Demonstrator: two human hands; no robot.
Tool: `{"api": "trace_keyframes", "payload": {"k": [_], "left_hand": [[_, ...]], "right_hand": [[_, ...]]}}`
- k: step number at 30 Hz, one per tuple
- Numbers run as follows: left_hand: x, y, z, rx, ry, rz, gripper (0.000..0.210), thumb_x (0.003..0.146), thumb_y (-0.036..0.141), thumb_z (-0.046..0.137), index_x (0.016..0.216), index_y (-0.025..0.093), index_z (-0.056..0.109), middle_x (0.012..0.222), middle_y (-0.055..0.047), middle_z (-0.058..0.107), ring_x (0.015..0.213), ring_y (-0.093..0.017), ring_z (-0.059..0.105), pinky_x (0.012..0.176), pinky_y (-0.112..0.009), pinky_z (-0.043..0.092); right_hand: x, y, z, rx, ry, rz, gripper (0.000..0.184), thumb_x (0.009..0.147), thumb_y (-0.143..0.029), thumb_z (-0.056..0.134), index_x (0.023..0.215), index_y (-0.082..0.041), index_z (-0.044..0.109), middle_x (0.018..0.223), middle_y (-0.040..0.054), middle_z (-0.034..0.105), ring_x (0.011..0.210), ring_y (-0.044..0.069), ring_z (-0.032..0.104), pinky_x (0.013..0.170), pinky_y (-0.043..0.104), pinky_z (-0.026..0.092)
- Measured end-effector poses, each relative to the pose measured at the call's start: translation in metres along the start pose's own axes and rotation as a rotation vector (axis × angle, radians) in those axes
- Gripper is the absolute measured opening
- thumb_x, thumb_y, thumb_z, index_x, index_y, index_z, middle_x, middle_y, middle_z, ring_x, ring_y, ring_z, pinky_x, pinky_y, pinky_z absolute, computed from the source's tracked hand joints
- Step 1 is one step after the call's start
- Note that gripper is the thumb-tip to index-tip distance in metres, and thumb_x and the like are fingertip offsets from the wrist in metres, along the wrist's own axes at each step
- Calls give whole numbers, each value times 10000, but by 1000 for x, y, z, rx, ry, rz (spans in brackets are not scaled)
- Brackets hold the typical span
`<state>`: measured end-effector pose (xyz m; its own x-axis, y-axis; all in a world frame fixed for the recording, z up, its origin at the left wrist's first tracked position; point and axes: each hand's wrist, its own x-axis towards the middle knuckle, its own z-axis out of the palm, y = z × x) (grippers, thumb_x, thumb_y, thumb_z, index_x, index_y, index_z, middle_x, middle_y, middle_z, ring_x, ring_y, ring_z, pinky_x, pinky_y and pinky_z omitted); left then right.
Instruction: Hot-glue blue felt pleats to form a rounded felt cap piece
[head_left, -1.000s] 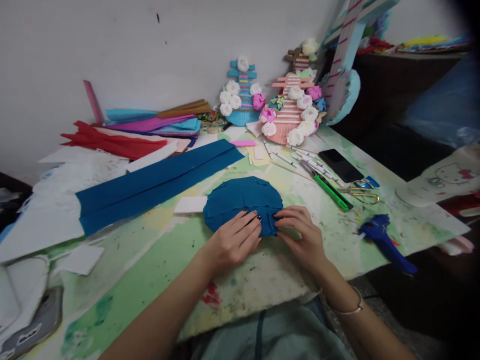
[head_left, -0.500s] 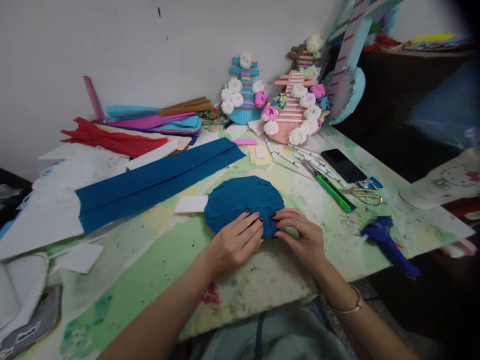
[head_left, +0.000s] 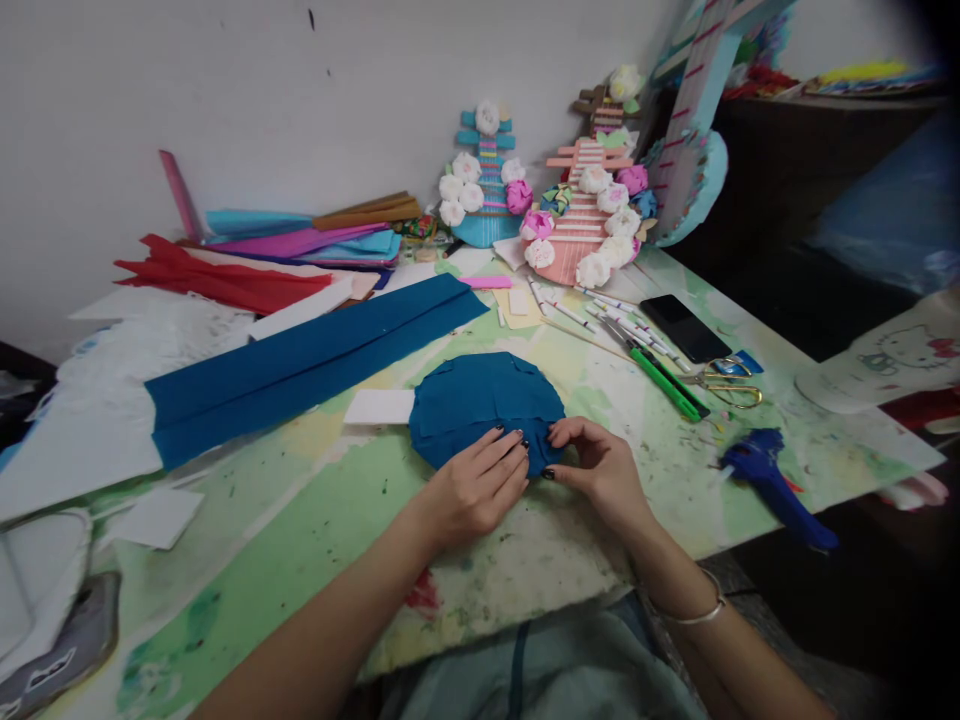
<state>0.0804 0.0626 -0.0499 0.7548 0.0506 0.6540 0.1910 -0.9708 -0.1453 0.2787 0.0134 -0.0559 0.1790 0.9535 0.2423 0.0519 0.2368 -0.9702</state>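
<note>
A rounded piece covered in dark blue crepe paper (head_left: 480,385) lies on the table before me, creased around its rim. From its left side sticks out a white card strip (head_left: 380,407). My left hand (head_left: 480,485) rests on the lower part of the blue covering, fingers stretched out and lying flat. At the lower right edge, my right hand (head_left: 600,465) has thumb and forefinger closed on the blue paper. Part of that edge is hidden behind my fingers. Behind it lies a folded strip of the same blue crepe paper (head_left: 315,365).
A blue glue gun (head_left: 776,485), gold-handled scissors (head_left: 731,380), a green cutter (head_left: 667,385) and a black phone (head_left: 686,328) lie on the right. Flower-decorated instrument models (head_left: 589,220) stand against the wall. Red crepe paper (head_left: 225,280) is at the back left. A grey phone (head_left: 67,640) sits front left.
My right forefinger and thumb have shifted slightly at the edge of the blue paper, the fingers now more curled. My left hand stays in place on the covering.
</note>
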Motion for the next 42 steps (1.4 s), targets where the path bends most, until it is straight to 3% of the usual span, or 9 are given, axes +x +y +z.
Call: {"api": "trace_keyframes", "payload": {"k": [3,6,12,19,23,27,36,42], "left_hand": [[-2,0,3,-3,-16,3,186,887,111,538,1036,35,621,1029,-178,711,1135,-293,612,969,-490,526],[-2,-1,3,-1,-17,3,184,885,115,545,1029,32,624,1030,-181,711,1132,-292,614,968,-486,528],[0,-2,0,4,14,-14,189,875,118,569,1031,26,623,1023,-181,712,1110,-280,629,957,-460,542],[1,-1,2,21,8,-5,174,867,110,572,1011,32,633,1009,-171,717,1103,-280,633,957,-463,540],[3,-1,-1,24,34,-33,194,869,124,571,1029,30,627,1002,-172,719,1073,-268,649,945,-443,548],[4,0,-3,13,34,-41,208,875,127,562,1052,34,620,1013,-179,716,1097,-274,638,948,-449,544],[6,3,1,37,24,-41,201,882,117,546,1050,36,619,1004,-184,719,1075,-281,649,926,-449,558],[7,3,-4,42,42,-53,198,864,119,581,1032,25,628,1001,-181,720,1060,-288,656,926,-449,561]], "right_hand": [[2,0,3,66,37,115,327,490,-228,870,695,-212,616,774,13,603,815,203,567,745,327,444],[3,-1,4,63,45,143,316,494,-214,859,688,-212,609,768,10,593,811,199,560,736,321,439],[3,0,-1,62,-15,61,190,598,-222,817,706,-220,660,806,28,624,881,211,570,786,333,442],[3,-2,-1,76,13,109,206,573,-246,832,678,-214,658,783,23,633,828,201,581,774,332,456],[-2,-5,-5,74,-41,2,107,710,-262,758,762,-221,675,882,52,656,952,224,584,882,370,444],[-6,-4,-3,-37,-94,-86,167,720,-250,766,853,-229,667,987,67,632,1013,238,562,914,382,425],[-9,-1,10,-97,3,-62,238,714,-144,716,908,-231,608,911,19,574,897,192,526,815,311,415],[-10,-3,6,9,-52,-84,210,767,-167,673,961,-239,633,990,40,601,1028,217,539,911,342,425]]}}
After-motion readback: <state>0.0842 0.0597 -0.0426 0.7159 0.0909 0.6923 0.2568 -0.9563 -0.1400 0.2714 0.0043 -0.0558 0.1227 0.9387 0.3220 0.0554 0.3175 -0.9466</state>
